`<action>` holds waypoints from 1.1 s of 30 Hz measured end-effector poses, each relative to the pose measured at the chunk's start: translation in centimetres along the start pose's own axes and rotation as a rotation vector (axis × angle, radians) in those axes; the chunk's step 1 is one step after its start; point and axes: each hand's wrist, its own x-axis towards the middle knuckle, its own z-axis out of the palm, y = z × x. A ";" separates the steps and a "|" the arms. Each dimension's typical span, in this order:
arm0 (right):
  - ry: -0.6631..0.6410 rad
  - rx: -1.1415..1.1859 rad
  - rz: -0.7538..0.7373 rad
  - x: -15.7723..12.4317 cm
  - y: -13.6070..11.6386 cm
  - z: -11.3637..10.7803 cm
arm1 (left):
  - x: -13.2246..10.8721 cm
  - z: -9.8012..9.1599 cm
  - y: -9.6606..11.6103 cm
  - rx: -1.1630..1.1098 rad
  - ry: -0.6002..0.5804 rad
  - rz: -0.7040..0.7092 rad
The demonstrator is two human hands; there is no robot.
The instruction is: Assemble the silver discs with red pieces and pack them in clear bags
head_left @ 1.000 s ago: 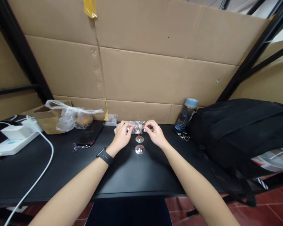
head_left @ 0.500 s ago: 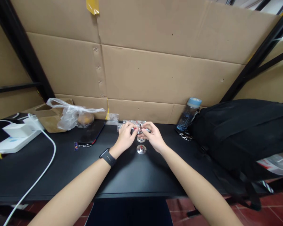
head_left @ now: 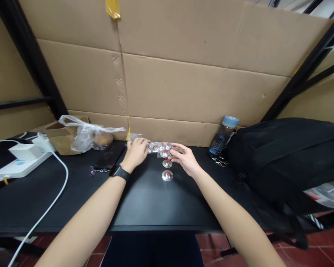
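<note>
Two small silver finger cymbals, a nearer finger cymbal (head_left: 167, 175) and another finger cymbal (head_left: 167, 163), lie dome up on the black table in a line, each with red cord at its centre. Behind them my right hand (head_left: 185, 159) has its curled fingertips at the right edge of a third finger cymbal (head_left: 164, 153). Several more cymbals with red cords lie in a row of clear plastic packets (head_left: 156, 147) farther back. My left hand (head_left: 136, 151), palm down with fingers loosely extended, is at that row's left end; its fingertips are partly hidden.
At left are a phone (head_left: 104, 161), a knotted plastic bag (head_left: 83, 135), a cardboard box (head_left: 64, 137) and a white power strip (head_left: 22, 165) with a cable. A water bottle (head_left: 222, 137) and black backpack (head_left: 289, 159) occupy the right. Cardboard (head_left: 169, 89) walls the back.
My hands were together over the row; my left hand has moved left, away from the right. The third cymbal and the row of packets now show between them.
</note>
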 end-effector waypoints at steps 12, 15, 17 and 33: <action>0.080 -0.012 0.016 0.9 -0.7 -2.3 | 0.0 1.9 -6.4 0.123 0.183 -0.298; 0.089 -0.004 0.008 1.0 -0.9 -2.7 | 0.3 1.2 -6.2 0.136 0.292 -0.333; 0.096 -0.007 -0.006 1.1 -1.0 -2.9 | 0.4 0.3 -5.3 0.164 0.367 -0.326; 0.047 -0.355 -0.106 1.4 -1.9 -4.8 | -2.1 1.7 7.9 -0.087 -0.215 0.296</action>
